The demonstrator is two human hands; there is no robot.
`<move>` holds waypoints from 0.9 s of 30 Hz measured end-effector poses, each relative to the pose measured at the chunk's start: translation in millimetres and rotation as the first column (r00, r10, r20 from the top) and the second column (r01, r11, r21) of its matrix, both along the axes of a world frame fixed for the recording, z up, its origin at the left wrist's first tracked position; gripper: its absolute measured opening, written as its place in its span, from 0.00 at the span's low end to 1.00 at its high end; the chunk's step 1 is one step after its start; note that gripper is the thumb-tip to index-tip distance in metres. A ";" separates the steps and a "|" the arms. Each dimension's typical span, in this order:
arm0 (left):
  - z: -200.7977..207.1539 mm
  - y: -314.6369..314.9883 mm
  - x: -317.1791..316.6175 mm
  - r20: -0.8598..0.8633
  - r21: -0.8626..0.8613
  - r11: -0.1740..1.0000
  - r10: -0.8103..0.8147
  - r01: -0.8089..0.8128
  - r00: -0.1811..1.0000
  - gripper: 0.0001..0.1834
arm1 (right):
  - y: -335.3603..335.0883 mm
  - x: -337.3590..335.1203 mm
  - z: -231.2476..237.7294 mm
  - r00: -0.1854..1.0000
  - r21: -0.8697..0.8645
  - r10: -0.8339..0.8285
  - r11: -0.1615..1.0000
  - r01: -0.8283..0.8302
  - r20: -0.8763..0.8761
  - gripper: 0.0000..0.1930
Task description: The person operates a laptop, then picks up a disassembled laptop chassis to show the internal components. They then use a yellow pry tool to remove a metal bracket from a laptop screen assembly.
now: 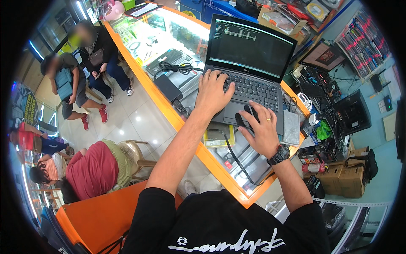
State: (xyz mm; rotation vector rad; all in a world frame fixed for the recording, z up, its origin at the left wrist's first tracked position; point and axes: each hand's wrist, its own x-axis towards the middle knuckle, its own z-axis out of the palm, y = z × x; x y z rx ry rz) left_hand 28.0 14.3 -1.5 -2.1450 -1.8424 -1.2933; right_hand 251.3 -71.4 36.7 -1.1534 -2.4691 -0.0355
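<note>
An open black laptop (251,48) stands on a glass-topped counter, its screen showing a dark window with small lines of text. My left hand (213,95) rests over the left end of the keyboard (253,89), fingers spread on the keys. Over the touchpad and the front right palm rest lies my right hand (262,133), its fingers stretched apart and a ring on one of them. Neither hand holds anything. Left of the laptop sit a black power adapter (168,88) and a bundled black cable (175,67). A grey flat case (291,128) lies beside the laptop's right edge.
The counter's orange edge (167,110) runs along my left. A black cable (237,158) curves over the glass near a yellow box (218,138). Several people sit at left, near a plastic chair (134,156). Monitors (353,112) and cardboard boxes (351,180) stand at right.
</note>
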 end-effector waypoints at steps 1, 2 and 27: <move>0.2 -0.1 0.1 -0.005 0.006 1.000 0.003 -0.003 1.000 0.22 | 0.4 0.5 -0.6 1.000 0.005 0.003 1.000 -0.003 0.006 0.25; 0.3 -0.1 0.2 -0.006 0.004 1.000 0.003 -0.003 1.000 0.22 | 1.1 1.4 -2.2 1.000 0.010 0.006 1.000 -0.006 0.012 0.24; 0.0 0.2 -2.1 -0.025 0.008 1.000 -0.004 0.005 1.000 0.21 | 3.3 4.8 -6.2 0.994 0.021 0.020 1.000 -0.018 -0.105 0.27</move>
